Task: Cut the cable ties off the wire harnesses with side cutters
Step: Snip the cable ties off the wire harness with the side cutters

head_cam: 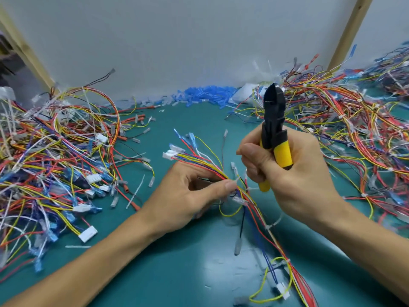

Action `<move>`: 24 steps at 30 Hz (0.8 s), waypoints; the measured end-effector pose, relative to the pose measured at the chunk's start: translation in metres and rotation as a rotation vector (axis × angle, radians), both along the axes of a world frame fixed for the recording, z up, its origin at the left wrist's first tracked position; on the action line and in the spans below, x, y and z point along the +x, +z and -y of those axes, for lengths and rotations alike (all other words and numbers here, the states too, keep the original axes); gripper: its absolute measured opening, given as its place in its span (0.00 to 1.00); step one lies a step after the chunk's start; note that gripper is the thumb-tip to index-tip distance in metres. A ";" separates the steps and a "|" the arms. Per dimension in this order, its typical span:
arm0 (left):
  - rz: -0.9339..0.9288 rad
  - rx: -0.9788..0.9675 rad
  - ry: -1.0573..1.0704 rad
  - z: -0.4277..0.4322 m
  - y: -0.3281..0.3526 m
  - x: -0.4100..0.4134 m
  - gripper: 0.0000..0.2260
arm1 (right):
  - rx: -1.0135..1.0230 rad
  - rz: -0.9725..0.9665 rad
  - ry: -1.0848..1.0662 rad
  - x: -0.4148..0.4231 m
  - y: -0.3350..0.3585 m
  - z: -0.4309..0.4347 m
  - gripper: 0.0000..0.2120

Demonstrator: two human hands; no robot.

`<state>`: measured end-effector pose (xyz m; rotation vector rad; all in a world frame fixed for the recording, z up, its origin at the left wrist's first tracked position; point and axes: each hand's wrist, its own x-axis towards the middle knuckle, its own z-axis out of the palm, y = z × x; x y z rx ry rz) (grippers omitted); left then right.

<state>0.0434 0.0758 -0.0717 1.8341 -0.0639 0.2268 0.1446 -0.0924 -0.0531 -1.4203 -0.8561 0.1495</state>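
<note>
At the near middle of the desk (177,273), the wire harness (199,159) lies fanned out. The left hand (194,193) pinches it beside a white cable tie (236,180). The right hand (292,173) grips the side cutters (274,111) with the blades pointing far, off the tie; the next move probably calls for tipping them down onto it.

Teal bench mat (177,273): heap of multicoloured wire harnesses (51,165) at left, second harness heap (354,134) at right, pile of blue plastic sleeves (205,94) behind, against the grey back wall (177,41). Between the heaps, a single multicoloured harness (253,202) lies centre, left hand (188,196) pinching it; right hand (294,173) just right, holding yellow-handled side cutters (274,111) upright above it
</note>
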 end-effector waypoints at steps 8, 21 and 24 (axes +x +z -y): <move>0.083 0.135 0.147 0.004 -0.009 -0.004 0.09 | -0.080 0.218 -0.055 -0.001 -0.004 0.002 0.05; 0.428 0.066 0.472 -0.013 -0.016 -0.006 0.09 | -0.543 0.374 0.006 0.016 0.003 0.015 0.10; 0.424 0.001 0.461 -0.014 -0.018 -0.005 0.07 | -0.589 0.474 0.027 0.013 -0.001 0.014 0.12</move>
